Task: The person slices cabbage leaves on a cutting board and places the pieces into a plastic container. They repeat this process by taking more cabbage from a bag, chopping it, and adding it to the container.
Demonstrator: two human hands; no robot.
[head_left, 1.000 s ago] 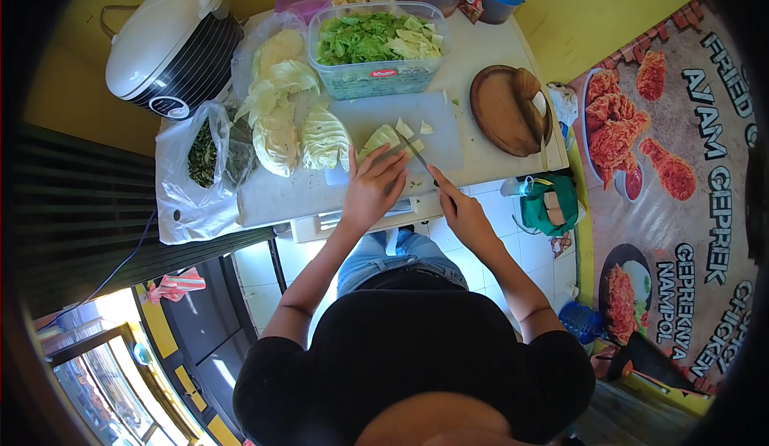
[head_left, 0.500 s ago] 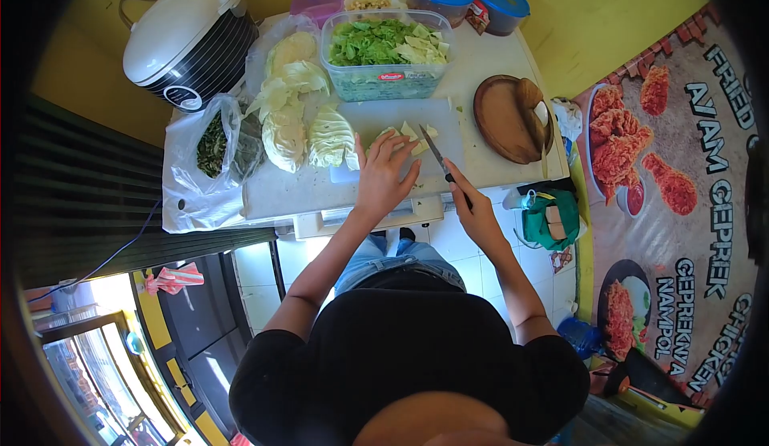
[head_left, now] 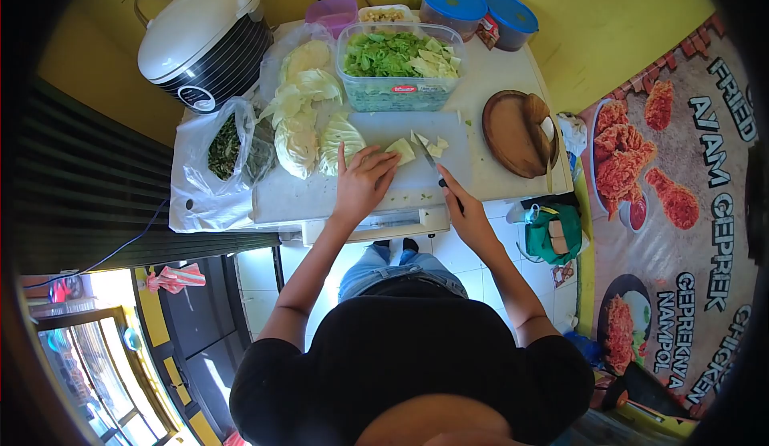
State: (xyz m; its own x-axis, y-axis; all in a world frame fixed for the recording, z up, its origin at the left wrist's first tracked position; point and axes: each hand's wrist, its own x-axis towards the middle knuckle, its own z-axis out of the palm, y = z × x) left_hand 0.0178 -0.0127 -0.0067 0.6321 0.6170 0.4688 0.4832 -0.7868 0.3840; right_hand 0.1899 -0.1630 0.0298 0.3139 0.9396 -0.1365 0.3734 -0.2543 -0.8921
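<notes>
My left hand (head_left: 364, 180) rests at the front of the white cutting board (head_left: 450, 128), its fingertips holding down a pale piece of cabbage (head_left: 401, 151). In my right hand (head_left: 462, 208) is a kitchen knife (head_left: 430, 161) with a dark handle, its blade angled up and left beside that piece. Small cut cabbage bits (head_left: 438, 146) lie around the blade tip. Left of the board sit a cut cabbage wedge (head_left: 340, 137) and a larger cabbage portion (head_left: 296, 146).
Behind the board stands a clear tub (head_left: 400, 96) of chopped greens. A wooden mortar with pestle (head_left: 509, 145) is at the right. A rice cooker (head_left: 200, 41) and a plastic bag of dark leaves (head_left: 227, 145) occupy the left. Blue-lidded containers (head_left: 454, 0) line the back.
My left hand has drawn its spread fingers closer together over the cabbage piece. The knife has come leftward to the piece's right side. The whole view has shifted slightly.
</notes>
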